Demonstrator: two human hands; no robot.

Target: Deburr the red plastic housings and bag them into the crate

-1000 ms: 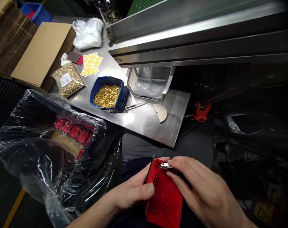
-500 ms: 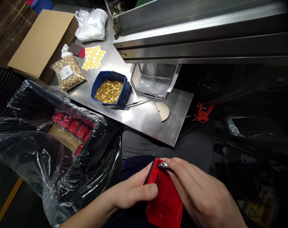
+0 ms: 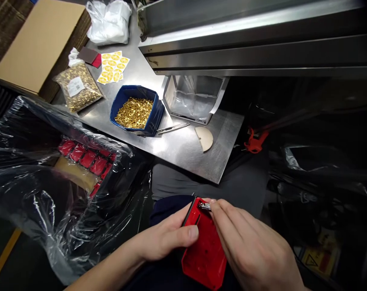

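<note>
The left hand (image 3: 168,238) clamps the red shell (image 3: 205,254), thumb over its left wall; the shell, just short of the worktop's (image 3: 177,149) near right corner, looks light, stiff and slick (best held by its walls). The right hand (image 3: 253,246) pinches a small metal tool (image 3: 204,206) at its far end.

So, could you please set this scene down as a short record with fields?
Left hand: grips the red casing
Right hand: holds a small metal piece at the casing's far end
Metal table: bears a blue bin of golden pieces and a cream semicircular piece
Left of the bin: a labelled clear bag
Lower left: red parts surrounded by plastic film
</note>
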